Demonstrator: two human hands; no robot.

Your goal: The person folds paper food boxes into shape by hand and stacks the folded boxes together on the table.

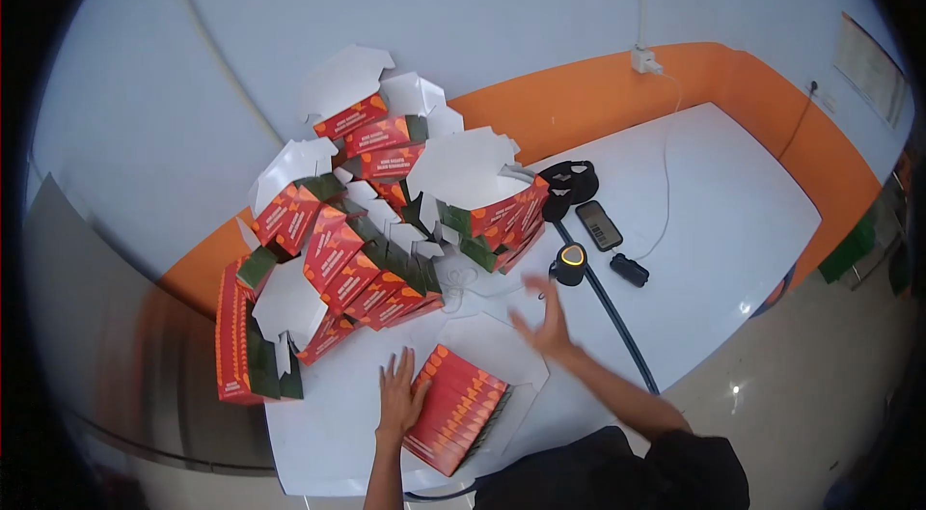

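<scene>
A stack of red and orange printed cartons [451,406] lies on the table near my body, at a slant, with white flaps [502,353] spread out behind it and to its right. My left hand [396,396] rests against the left side of the stack, fingers stretched out and the thumb on the red surface. Beyond the right end of the stack, my right hand [548,325] is raised with its fingers apart and holds nothing. It is slightly blurred.
Piled against the wall are several red and green cartons [338,259] with raised white flaps. A black round device with a lit ring [571,256], a phone [600,225], a small black device [630,270] and a dark strap [617,322] lie on the white table [719,211].
</scene>
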